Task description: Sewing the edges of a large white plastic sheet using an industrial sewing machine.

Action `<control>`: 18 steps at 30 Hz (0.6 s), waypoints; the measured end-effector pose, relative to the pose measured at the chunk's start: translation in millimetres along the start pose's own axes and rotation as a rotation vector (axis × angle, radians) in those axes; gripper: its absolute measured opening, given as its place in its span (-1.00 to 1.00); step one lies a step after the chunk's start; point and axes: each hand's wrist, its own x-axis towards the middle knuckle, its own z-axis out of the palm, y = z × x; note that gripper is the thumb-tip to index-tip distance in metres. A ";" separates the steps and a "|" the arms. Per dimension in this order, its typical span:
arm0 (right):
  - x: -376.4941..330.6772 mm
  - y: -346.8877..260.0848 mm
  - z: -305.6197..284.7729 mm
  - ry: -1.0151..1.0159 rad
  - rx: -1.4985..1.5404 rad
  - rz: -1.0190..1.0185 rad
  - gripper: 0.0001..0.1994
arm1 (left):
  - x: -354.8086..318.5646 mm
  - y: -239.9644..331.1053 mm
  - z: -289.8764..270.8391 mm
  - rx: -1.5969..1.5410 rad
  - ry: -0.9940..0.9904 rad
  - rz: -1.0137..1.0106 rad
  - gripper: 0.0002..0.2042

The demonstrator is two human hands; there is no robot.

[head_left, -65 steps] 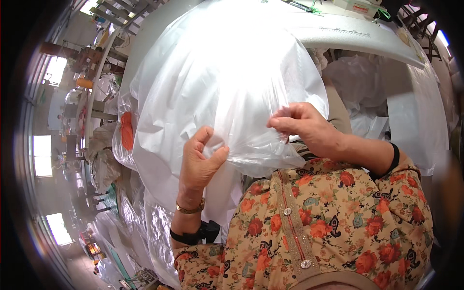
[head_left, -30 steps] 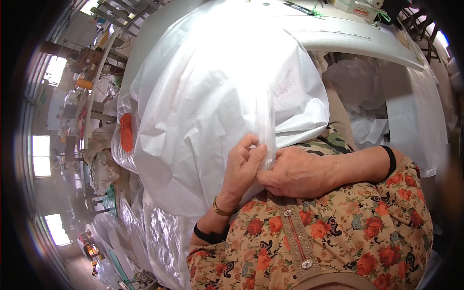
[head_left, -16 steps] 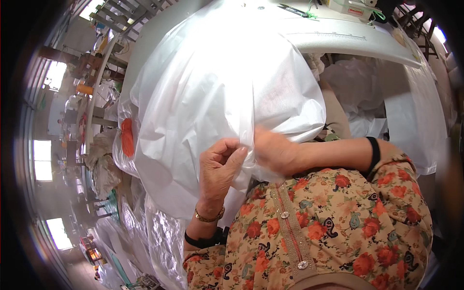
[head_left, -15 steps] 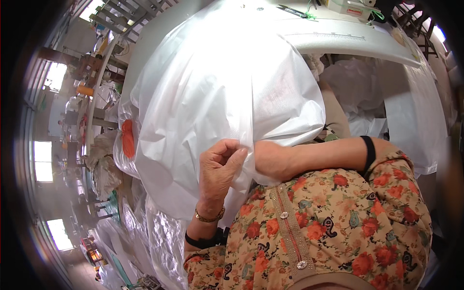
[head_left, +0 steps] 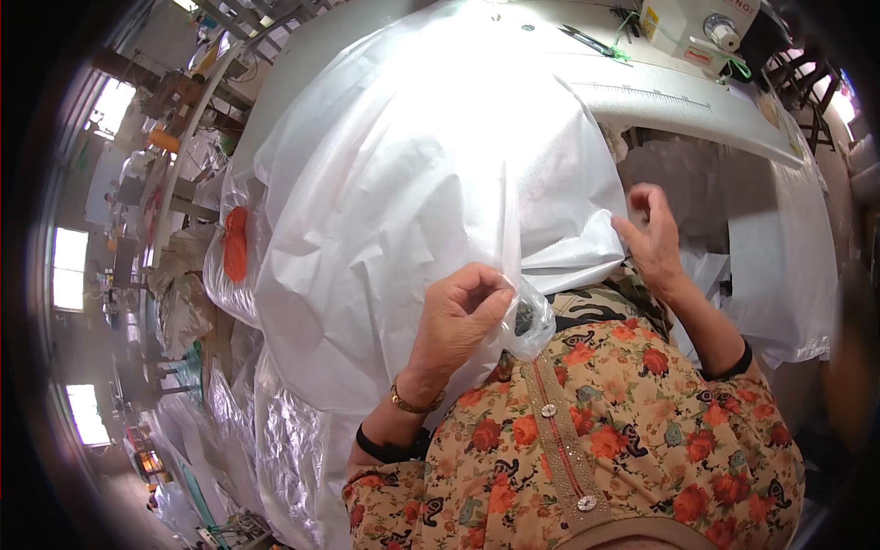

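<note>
A large white sheet of thin fabric (head_left: pixel 367 238) spreads over the table and hangs toward my lap. My left hand (head_left: pixel 463 316), with a gold watch or bracelet at the wrist, pinches the edge of a narrow folded strip in the sheet's middle. Just below those fingertips a see-through end of the sheet (head_left: pixel 533 332) droops over my shirt. My right hand (head_left: pixel 654 240) is off to the right, its fingers curled but apart. Its thumb is close to the sheet's right edge; whether it touches is unclear. Nothing shows in that hand.
A white sewing machine (head_left: pixel 701 32) stands at the far right of the table. Thread snips (head_left: pixel 591 41) lie left of it, behind a ruler scale (head_left: pixel 651 95) along the table edge. More white sheeting (head_left: pixel 779 266) hangs at right. An orange-red bundle (head_left: pixel 236 244) is at left.
My right hand has come away from beside the left hand and moved right, past the sheet's edge. My left hand keeps its pinch on the strip. The whole view has shifted slightly.
</note>
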 end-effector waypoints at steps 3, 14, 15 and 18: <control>-18.3 -2.1 -0.1 -0.290 0.199 0.273 -0.85 | 3.3 -1.9 -0.2 -0.005 -0.046 0.012 -0.96; 7.1 -104.7 -2.5 -0.571 0.589 -0.019 -0.82 | 2.2 9.8 2.5 0.191 -0.081 0.114 -0.96; 7.1 -103.5 -0.2 -0.713 0.564 0.016 -0.83 | 2.1 10.6 3.5 0.195 -0.073 0.140 -0.97; -4.2 -91.8 13.0 -0.934 0.569 0.124 -0.83 | 2.5 8.7 2.3 0.187 -0.064 0.169 -0.96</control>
